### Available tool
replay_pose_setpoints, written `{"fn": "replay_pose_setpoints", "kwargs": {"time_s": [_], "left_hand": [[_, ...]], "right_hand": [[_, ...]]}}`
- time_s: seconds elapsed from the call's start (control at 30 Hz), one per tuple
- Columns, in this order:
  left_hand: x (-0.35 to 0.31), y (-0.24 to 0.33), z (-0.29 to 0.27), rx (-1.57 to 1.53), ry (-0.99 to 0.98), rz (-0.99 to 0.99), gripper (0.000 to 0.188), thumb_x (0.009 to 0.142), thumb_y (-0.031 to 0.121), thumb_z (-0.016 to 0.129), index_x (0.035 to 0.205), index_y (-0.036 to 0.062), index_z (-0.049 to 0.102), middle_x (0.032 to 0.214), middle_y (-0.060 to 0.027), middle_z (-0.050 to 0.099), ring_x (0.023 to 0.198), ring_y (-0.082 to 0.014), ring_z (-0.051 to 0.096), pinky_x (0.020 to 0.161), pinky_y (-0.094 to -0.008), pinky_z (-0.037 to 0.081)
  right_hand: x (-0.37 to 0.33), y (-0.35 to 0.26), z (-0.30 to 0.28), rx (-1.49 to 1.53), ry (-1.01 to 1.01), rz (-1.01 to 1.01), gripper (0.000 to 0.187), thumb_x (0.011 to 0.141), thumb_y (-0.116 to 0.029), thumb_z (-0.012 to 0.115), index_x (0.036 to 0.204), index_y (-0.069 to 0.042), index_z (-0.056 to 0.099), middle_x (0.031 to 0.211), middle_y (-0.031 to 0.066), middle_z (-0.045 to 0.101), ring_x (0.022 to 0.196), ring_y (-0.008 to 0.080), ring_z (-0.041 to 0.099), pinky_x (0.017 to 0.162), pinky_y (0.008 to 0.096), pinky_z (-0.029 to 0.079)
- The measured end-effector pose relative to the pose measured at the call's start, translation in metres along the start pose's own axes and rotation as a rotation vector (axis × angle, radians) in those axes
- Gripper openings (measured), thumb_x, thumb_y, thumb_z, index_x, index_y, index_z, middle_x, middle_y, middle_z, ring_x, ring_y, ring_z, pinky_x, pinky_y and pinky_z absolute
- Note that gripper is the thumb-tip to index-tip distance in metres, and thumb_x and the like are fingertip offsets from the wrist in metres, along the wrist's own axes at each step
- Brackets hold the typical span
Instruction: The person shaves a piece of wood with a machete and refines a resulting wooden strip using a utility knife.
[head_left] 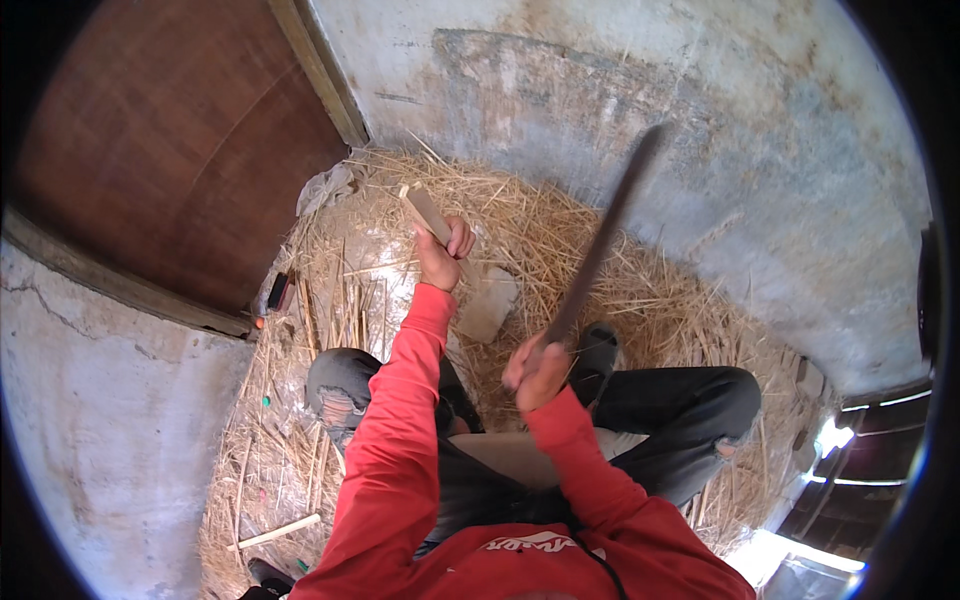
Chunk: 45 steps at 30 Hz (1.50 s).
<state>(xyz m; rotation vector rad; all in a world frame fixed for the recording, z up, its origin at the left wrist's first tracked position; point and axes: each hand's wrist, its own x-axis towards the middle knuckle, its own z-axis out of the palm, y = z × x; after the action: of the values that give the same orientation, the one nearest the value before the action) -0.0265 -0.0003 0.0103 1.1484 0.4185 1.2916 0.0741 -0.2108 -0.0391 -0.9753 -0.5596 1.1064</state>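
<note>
My left hand [443, 258] is closed around a short, pale, squared piece of wood [425, 212], whose upper end sticks out above the fingers. In my right hand [538, 372] is the handle end of a machete [610, 235]. Its long dark blade is raised and slants away to the upper right, apart from the wood and slightly blurred. Below and between the two hands, a flat pale slab [488, 305] lies on the straw. My legs [670, 425] are bent to either side beneath my arms.
Loose straw [510, 205] covers the ground. A brown door panel [180, 150] stands at the left and a stained plaster wall [760, 190] at the far side and right. A thin wood strip [280, 531] lies lower left; a small dark object [280, 291] is near the door.
</note>
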Motion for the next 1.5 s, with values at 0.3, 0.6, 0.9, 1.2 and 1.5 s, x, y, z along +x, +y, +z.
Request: {"fn": "replay_pose_setpoints", "kwargs": {"time_s": [0.3, 0.6, 0.9, 1.2, 1.5], "left_hand": [[0.007, 0.009, -0.002, 0.065, -0.095, -0.078, 0.083, 0.079, 0.093, 0.021, 0.051, 0.0157, 0.027, 0.051, 0.0045, 0.022, 0.046, -0.0102, 0.022, 0.046, -0.0274, 0.017], [-0.002, -0.007, 0.005, 0.28, 0.194, 0.248, 0.065, 0.096, 0.066, 0.043, 0.077, 0.0042, 0.048, 0.061, -0.0002, 0.041, 0.051, -0.0085, 0.036, 0.047, -0.0245, 0.026], [-0.005, -0.008, -0.007, 0.169, 0.239, 0.268, 0.064, 0.098, 0.062, 0.042, 0.068, 0.006, 0.043, 0.059, -0.0016, 0.04, 0.051, -0.0099, 0.036, 0.046, -0.0263, 0.028], [0.004, -0.01, -0.007, 0.215, 0.178, 0.217, 0.07, 0.094, 0.071, 0.039, 0.06, 0.0101, 0.032, 0.055, 0.0015, 0.029, 0.046, -0.0096, 0.028, 0.043, -0.0272, 0.021], [0.015, -0.01, 0.008, 0.267, 0.223, 0.213, 0.072, 0.094, 0.073, 0.036, 0.059, 0.0112, 0.03, 0.053, 0.0026, 0.028, 0.043, -0.0096, 0.028, 0.042, -0.0271, 0.02]], "right_hand": [[-0.002, 0.015, -0.054, -0.298, 0.194, 0.75, 0.063, 0.092, -0.069, 0.046, 0.074, -0.009, 0.047, 0.052, 0.0018, 0.039, 0.038, 0.0159, 0.039, 0.039, 0.0325, 0.038], [0.028, -0.062, -0.001, -0.144, -0.054, 0.426, 0.059, 0.096, -0.06, 0.047, 0.073, -0.005, 0.049, 0.051, 0.0037, 0.042, 0.039, 0.0149, 0.042, 0.04, 0.0319, 0.04], [-0.028, 0.028, -0.027, -0.462, 0.056, 0.749, 0.063, 0.096, -0.063, 0.045, 0.07, -0.005, 0.049, 0.055, 0.0046, 0.045, 0.041, 0.0168, 0.044, 0.041, 0.0346, 0.04], [0.043, -0.076, 0.022, -0.049, -0.032, 0.375, 0.065, 0.094, -0.072, 0.037, 0.077, -0.01, 0.046, 0.053, 0.001, 0.039, 0.039, 0.0151, 0.04, 0.04, 0.0362, 0.039], [-0.008, 0.073, -0.047, -0.444, 0.145, 0.485, 0.061, 0.094, -0.068, 0.042, 0.079, -0.009, 0.049, 0.057, 0.0039, 0.043, 0.044, 0.0195, 0.043, 0.044, 0.0382, 0.04]]}}
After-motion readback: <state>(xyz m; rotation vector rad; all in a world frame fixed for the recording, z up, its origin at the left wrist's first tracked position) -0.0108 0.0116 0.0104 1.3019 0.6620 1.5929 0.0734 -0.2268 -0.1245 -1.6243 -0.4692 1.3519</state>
